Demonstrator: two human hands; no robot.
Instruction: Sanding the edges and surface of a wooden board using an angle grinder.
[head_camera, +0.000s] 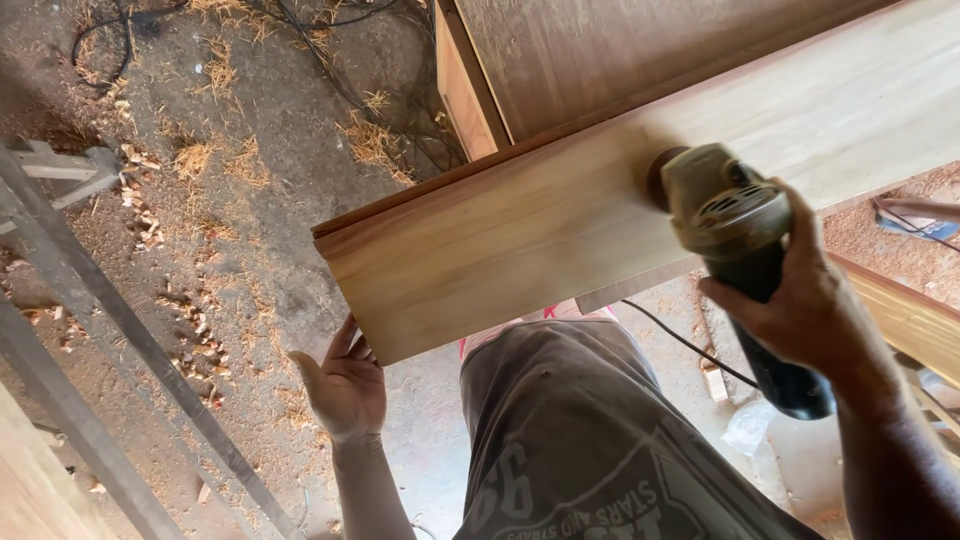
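Sander is gripped by the right hand, fingers wrapped round its dark handle, and pressed onto the pale wooden board. The board's near edge is steadied from beneath by the left hand, fingers spread.
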